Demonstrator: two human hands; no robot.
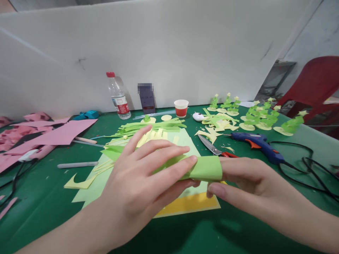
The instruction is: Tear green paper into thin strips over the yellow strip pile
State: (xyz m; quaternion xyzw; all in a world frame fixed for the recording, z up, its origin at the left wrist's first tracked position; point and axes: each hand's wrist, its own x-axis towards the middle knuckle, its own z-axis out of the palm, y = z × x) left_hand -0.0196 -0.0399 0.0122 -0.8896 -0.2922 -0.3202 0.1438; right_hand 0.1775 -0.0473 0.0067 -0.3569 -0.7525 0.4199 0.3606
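A folded or curled piece of bright green paper (208, 168) is held between both hands above the table. My left hand (148, 176) lies over its left part, fingers close around it and pointing right. My right hand (246, 180) has its fingers at the paper's right end, some tucked inside or behind it, with the thumb below. Beneath the hands are pale green sheets (92, 193) and a sheet with a yellow band (193, 204). Green paper strips (164, 124) lie just behind my left hand.
Scissors (210, 144) and a blue glue gun (261, 144) with a black cord lie at right. Behind stand a bottle (119, 98), a phone (147, 100), a cup (181, 108) and several green paper plants (267, 116). Pink paper (58, 132) covers the left.
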